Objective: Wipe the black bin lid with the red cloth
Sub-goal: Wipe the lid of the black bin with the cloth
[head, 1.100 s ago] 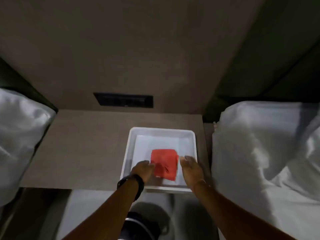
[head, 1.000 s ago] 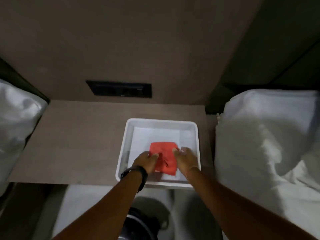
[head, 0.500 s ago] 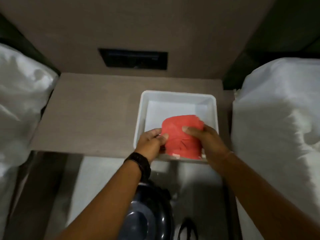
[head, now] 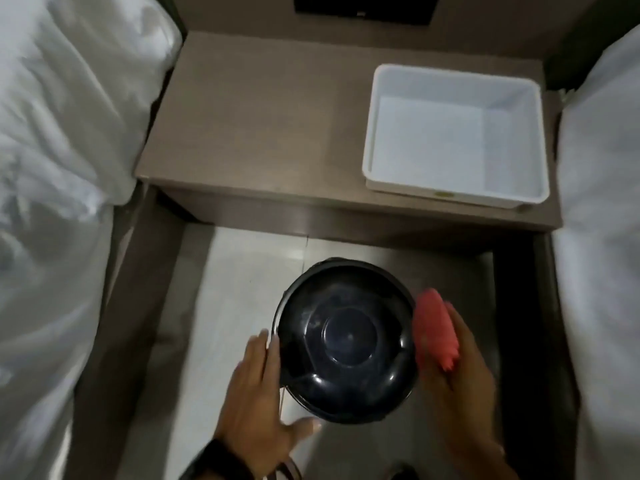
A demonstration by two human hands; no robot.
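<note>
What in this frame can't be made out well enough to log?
Head view only:
- Red cloth: motion-blurred, so its folds and the right hand grip are unclear.
- Contact between cloth and black bin lid: cannot tell.
- Left hand: blurred at the lid's edge; touching or not is unclear.
- Bin body: hidden under the lid.
- Wall panel: cut off by the top edge.

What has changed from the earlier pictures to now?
The red cloth was lifted out of the white tray and now sits in the right hand beside the black bin lid. The left hand let go of it and moved to the lid's left edge. The tray stayed on the bedside table.
</note>
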